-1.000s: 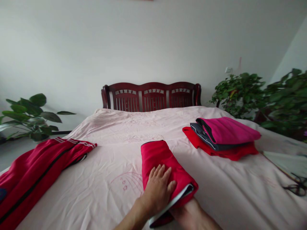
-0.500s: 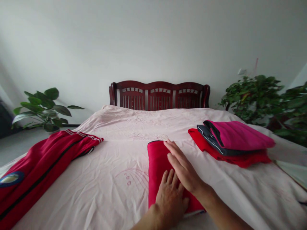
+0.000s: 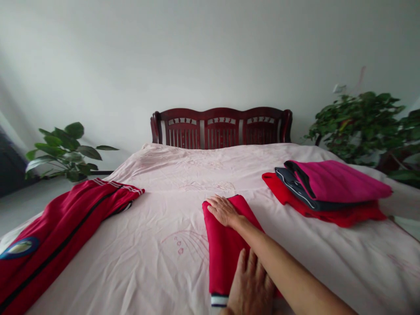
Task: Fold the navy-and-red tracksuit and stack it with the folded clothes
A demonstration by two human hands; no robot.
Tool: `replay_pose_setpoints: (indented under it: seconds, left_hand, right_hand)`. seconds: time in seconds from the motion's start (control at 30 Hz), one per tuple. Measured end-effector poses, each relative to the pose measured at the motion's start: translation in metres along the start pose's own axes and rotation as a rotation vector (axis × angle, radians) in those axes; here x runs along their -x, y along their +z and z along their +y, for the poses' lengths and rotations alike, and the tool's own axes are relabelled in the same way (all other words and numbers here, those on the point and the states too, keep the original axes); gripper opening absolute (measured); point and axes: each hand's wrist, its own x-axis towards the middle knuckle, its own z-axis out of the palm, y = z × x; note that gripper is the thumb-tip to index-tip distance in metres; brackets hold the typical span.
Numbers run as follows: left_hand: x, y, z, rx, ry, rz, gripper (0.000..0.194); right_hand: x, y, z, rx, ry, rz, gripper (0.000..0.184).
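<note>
A: Principal item?
B: One folded garment of smooth crimson-red cloth (image 3: 226,258), oblong, a white-and-dark striped band (image 3: 219,300) at its near left corner. Located front centre on the pale pink, line-patterned bed sheet (image 3: 164,208).

A: Portions concealed or cut off?
B: Near right portion: covered by the bare left hand (image 3: 251,282) and the bare right forearm (image 3: 282,262). Far left corner: partly under the bare right hand (image 3: 223,210). Underside: hidden. Left wrist: cut off by the bottom edge. Left thumb: cannot be made out.

A: Orientation?
B: Lying flat. Long axis runs near to far, the far end leaning slightly left and pointing toward the dark reddish-brown carved wooden headboard (image 3: 221,114); banded end toward the wearer.

A: Fingers?
B: Right: extended, a little spread, laid palm down across the far end; contact only, nothing gripped. Left: extended, slightly apart, pointing away from the wearer, laid on the near part; likewise gripping nothing that shows.

A: Neighbouring lots?
B: At right, a stack: folded magenta garment (image 3: 341,181) on top, dark grey garment with white piping (image 3: 292,186) between, bright red garment (image 3: 275,186) beneath, the lower two mostly covered. At left, a long red garment with a black stripe (image 3: 65,214), cut off by the left edge.
</note>
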Motion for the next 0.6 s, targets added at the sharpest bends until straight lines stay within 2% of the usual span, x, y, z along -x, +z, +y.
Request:
replay_pose_setpoints:
  seconds: [0.1, 0.27, 0.37, 0.43, 0.5, 0.53, 0.6]
  left_hand:
    - [0.01, 0.008, 0.002, -0.107, 0.093, 0.072, 0.082]
    - [0.033, 0.036, 0.008, -0.191, 0.127, 0.175, 0.054]
    - [0.047, 0.041, 0.005, -0.033, 0.14, 0.128, 0.046]
    - [0.057, 0.03, -0.004, 0.172, 0.135, 0.06, 0.047]
    - [0.066, 0.01, -0.02, 0.413, 0.017, 0.07, 0.057]
    - [0.069, -0.002, -0.03, 0.535, -0.111, 0.133, 0.062]
    - [0.068, -0.025, -0.05, 0.803, -0.486, 0.335, 0.065]
  right_hand:
    - [0.0, 0.0, 0.003, 0.007, 0.053, 0.01, 0.061]
    - [0.018, -0.004, 0.018, 0.043, 0.131, 0.058, 0.069]
    - [0.038, -0.008, 0.034, 0.06, 0.214, 0.136, 0.069]
    - [0.054, -0.009, 0.045, -0.014, 0.361, 0.208, 0.07]
    - [0.071, -0.008, 0.055, -0.134, 0.526, 0.248, 0.07]
    - [0.081, -0.007, 0.059, -0.187, 0.582, 0.248, 0.069]
    - [0.1, -0.004, 0.063, -0.247, 0.616, 0.238, 0.064]
